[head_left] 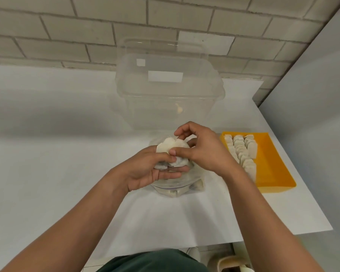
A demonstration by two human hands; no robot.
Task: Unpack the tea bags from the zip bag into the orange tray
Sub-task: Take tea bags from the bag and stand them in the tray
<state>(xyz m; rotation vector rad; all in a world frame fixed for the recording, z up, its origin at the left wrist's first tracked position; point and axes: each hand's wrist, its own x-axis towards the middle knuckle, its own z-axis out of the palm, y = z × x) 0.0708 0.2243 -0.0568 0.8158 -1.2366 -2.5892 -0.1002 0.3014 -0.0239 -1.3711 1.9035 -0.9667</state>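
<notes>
the near edge of the table [47, 173] crosses the lower frame at a slant, and its right edge runs back toward a plain side panel [312, 114]. both forearms reach forward over this edge. the zip bag [175, 190] lies on the table at centre, directly below the hands, and pale contents show through the plastic.

above the bag, the left hand [151, 169] is palm up, with its fingers curled under a clump of tea bags [173, 152], gripping it. the right hand [200, 152] comes in from the right and pinches the same clump between thumb and fingers.

the orange tray [271, 169] sits near the hands, to their right and close to the table's right edge. rows of tea bags [241, 152] stand packed along its left side, and its right side shows bare orange floor.

bare table surface extends to the left of the hands.

a clear plastic container [169, 91] stands just behind the hands. a tiled wall [67, 26] closes the far edge.
</notes>
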